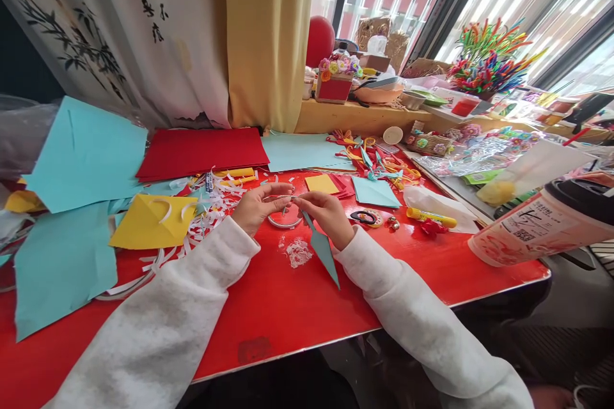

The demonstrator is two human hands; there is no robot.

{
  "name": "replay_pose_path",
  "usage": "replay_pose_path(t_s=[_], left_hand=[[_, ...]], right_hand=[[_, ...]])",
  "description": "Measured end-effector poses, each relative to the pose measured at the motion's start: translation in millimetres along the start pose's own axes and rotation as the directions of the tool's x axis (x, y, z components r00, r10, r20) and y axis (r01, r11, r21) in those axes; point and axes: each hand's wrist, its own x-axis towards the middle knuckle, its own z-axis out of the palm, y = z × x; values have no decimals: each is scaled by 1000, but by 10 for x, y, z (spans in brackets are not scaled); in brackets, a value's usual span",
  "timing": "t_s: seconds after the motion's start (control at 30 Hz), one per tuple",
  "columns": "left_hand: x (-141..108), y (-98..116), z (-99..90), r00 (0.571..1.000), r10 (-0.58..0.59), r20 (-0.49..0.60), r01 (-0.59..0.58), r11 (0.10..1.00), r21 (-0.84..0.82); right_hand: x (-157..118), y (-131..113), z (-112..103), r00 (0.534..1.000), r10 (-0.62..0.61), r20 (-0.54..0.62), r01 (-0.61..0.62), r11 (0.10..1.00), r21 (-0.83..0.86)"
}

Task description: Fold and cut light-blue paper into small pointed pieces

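A folded piece of light blue paper (pixel 323 252) hangs point-down from my right hand (pixel 329 214), its narrow upper end pinched between thumb and fingers. My left hand (pixel 261 204) is closed in a pinch, its fingertips meeting the right ones. Something thin and pale shows at those fingertips, too small to name. Just below the left fingers, a curled white paper strip (pixel 284 225) lies on the red table (pixel 288 313). Nearer me is a whitish patch (pixel 298 252) on the tabletop.
Left lie blue sheets (pixel 67 262), a yellow paper (pixel 153 220) and white shreds (pixel 206 227). Red sheets (pixel 204 153) are behind. To the right are blue squares (pixel 375 192), a yellow glue stick (pixel 432 217), black-handled scissors (pixel 363 217) and a lidded cup (pixel 532 223) near the edge.
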Motion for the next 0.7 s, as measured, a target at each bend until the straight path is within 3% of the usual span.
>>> replay_pose_path(t_s=[0.1, 0.27, 0.53, 0.7], left_hand=[[-17, 49, 3, 998, -50, 50, 47, 998, 45], [-35, 96, -1, 996, -12, 83, 12, 1000, 9], [-70, 122, 13, 990, -77, 118, 100, 973, -206], [-102, 165, 65, 983, -153, 98, 173, 953, -249]], right_hand=[[1, -21, -25, 997, -74, 3, 73, 996, 56], [-31, -59, -17, 992, -123, 11, 121, 986, 118], [-12, -159, -71, 989, -37, 143, 6, 977, 214], [16, -119, -73, 994, -20, 104, -8, 964, 264]])
